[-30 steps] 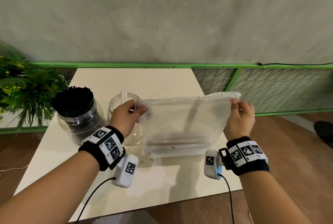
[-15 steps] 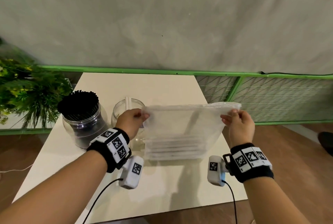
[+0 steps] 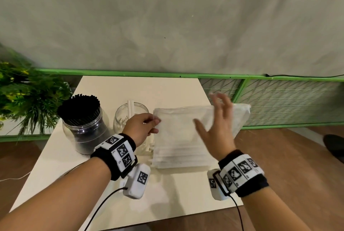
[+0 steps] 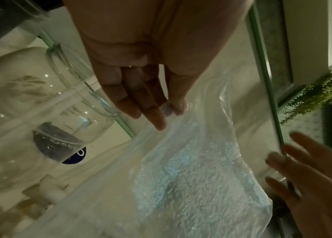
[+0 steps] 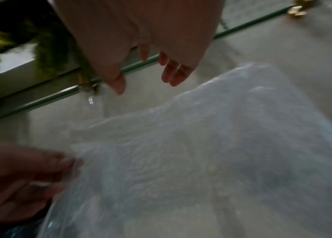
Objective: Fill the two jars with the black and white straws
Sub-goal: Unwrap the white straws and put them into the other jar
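The left hand [image 3: 142,128] pinches the upper left corner of a clear plastic bag [image 3: 178,137] between thumb and fingers, holding it upright over the table [image 3: 145,91]. The right hand [image 3: 216,128] is spread, fingers straight and apart, in front of the bag's right half; it holds nothing, and blur makes it hard to say whether the palm touches the plastic. White straws [image 3: 178,156] lie crosswise in the bottom of the bag, which rests on or just above the table. The near-empty jar [image 3: 130,117] stands just left of the bag, partly behind the left hand, with two white straws upright inside. The jar packed with black straws [image 3: 80,109] stands further left, beside a green plant [image 3: 24,98].
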The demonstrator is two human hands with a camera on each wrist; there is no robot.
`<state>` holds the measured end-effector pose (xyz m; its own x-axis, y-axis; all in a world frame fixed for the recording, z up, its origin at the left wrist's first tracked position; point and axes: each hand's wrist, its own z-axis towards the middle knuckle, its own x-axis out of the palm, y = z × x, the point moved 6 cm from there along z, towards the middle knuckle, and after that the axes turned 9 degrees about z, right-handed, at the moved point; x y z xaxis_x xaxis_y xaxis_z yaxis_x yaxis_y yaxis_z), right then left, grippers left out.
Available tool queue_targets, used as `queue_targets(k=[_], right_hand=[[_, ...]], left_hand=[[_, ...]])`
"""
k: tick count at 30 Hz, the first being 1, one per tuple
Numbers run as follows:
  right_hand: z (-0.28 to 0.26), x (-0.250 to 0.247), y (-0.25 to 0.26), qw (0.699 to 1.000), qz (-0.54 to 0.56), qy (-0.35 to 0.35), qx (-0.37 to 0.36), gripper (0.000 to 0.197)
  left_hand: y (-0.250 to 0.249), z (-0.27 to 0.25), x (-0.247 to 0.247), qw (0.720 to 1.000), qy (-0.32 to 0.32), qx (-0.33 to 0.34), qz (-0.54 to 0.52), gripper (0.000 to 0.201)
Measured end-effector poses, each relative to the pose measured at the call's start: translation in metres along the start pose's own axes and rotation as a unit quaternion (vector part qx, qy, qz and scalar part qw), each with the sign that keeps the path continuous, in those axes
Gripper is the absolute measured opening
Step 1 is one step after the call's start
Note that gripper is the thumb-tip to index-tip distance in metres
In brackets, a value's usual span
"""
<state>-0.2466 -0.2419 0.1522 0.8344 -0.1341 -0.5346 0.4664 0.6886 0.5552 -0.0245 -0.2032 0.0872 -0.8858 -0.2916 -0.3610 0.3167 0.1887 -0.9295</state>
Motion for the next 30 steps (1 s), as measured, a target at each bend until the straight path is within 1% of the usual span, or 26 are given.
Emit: queue_targets(k=[1,2,3,4,5,6,7,8,9,10,11,13,14,15,17,18,21,22,23,24,25,27,28,29,30], right_hand=[[0.001,0.014,0.009,0.997,-0.041,0.057,-0.024,0.09],[0.0,0.027,0.012,0.991,-0.08,0.107,-0.028,0.102],[-0.001,0.039,0.009,0.981,-0.117,0.155,-0.01,0.114],[-0.004,0.05,0.003,0.967,-0.15,0.205,0.024,0.125],[-0.011,0.06,-0.005,0.949,-0.179,0.254,0.062,0.133],[-0.019,0.07,-0.012,0.928,-0.206,0.3,0.087,0.136],[-0.03,0.079,-0.018,0.905,-0.232,0.344,0.096,0.136],[-0.042,0.089,-0.024,0.881,-0.256,0.385,0.095,0.13],[-0.053,0.097,-0.028,0.861,-0.274,0.418,0.093,0.12],[-0.063,0.103,-0.032,0.849,-0.28,0.438,0.097,0.106],[-0.069,0.106,-0.036,0.843,-0.277,0.448,0.108,0.091],[-0.074,0.107,-0.044,0.842,-0.256,0.454,0.136,0.055],[-0.074,0.105,-0.046,0.842,-0.247,0.457,0.147,0.039],[-0.073,0.103,-0.05,0.842,-0.242,0.458,0.153,0.029],[-0.067,0.097,-0.061,0.848,-0.235,0.448,0.161,0.022],[-0.063,0.092,-0.066,0.856,-0.226,0.432,0.171,0.021],[-0.051,0.066,-0.082,0.896,-0.164,0.345,0.225,0.025],[-0.049,0.057,-0.087,0.91,-0.121,0.307,0.251,0.027],[-0.048,0.049,-0.091,0.921,-0.067,0.267,0.275,0.025],[-0.046,0.042,-0.094,0.927,-0.007,0.232,0.296,0.023],[-0.045,0.038,-0.094,0.929,0.056,0.204,0.303,0.021],[-0.041,0.035,-0.088,0.921,0.172,0.168,0.308,0.011],[-0.038,0.036,-0.079,0.911,0.224,0.163,0.305,0.006],[-0.035,0.039,-0.067,0.901,0.27,0.166,0.296,0.008],[-0.032,0.043,-0.055,0.891,0.312,0.171,0.283,0.008]], left_hand=[[-0.002,-0.001,0.0,1.0,0.002,0.006,-0.001,0.015],[-0.004,-0.003,0.001,1.0,0.006,0.014,-0.004,0.016],[-0.007,-0.005,0.002,1.0,0.012,0.023,-0.008,0.017],[-0.009,-0.007,0.003,0.999,0.019,0.029,-0.014,0.016],[-0.012,-0.009,0.004,0.999,0.025,0.037,-0.019,0.016],[-0.016,-0.011,0.006,0.998,0.033,0.045,-0.019,0.015],[-0.02,-0.014,0.009,0.997,0.045,0.054,-0.01,0.013],[-0.023,-0.016,0.014,0.996,0.061,0.062,0.011,0.011],[-0.026,-0.019,0.019,0.993,0.081,0.071,0.041,0.011],[-0.027,-0.023,0.024,0.989,0.1,0.079,0.07,0.011],[-0.025,-0.025,0.028,0.986,0.115,0.084,0.087,0.011],[-0.018,-0.028,0.03,0.985,0.129,0.081,0.084,0.012],[-0.014,-0.027,0.028,0.986,0.129,0.076,0.077,0.012],[-0.01,-0.027,0.026,0.987,0.127,0.068,0.068,0.012],[-0.003,-0.027,0.021,0.991,0.118,0.056,0.041,0.007],[0.0,-0.028,0.018,0.992,0.107,0.056,0.028,0.005],[0.021,-0.032,0.006,0.997,0.059,0.04,0.02,0.017],[0.03,-0.035,0.003,0.997,0.057,0.027,0.037,0.023],[0.04,-0.04,0.002,0.996,0.068,0.014,0.061,0.032],[0.049,-0.043,0.004,0.993,0.086,0.002,0.086,0.044],[0.057,-0.047,0.006,0.989,0.109,-0.009,0.104,0.061],[0.066,-0.053,0.01,0.983,0.148,-0.028,0.106,0.101],[0.065,-0.053,0.012,0.982,0.16,-0.031,0.097,0.115],[0.062,-0.054,0.011,0.982,0.165,-0.028,0.091,0.121],[0.056,-0.054,0.009,0.984,0.161,-0.017,0.08,0.122]])
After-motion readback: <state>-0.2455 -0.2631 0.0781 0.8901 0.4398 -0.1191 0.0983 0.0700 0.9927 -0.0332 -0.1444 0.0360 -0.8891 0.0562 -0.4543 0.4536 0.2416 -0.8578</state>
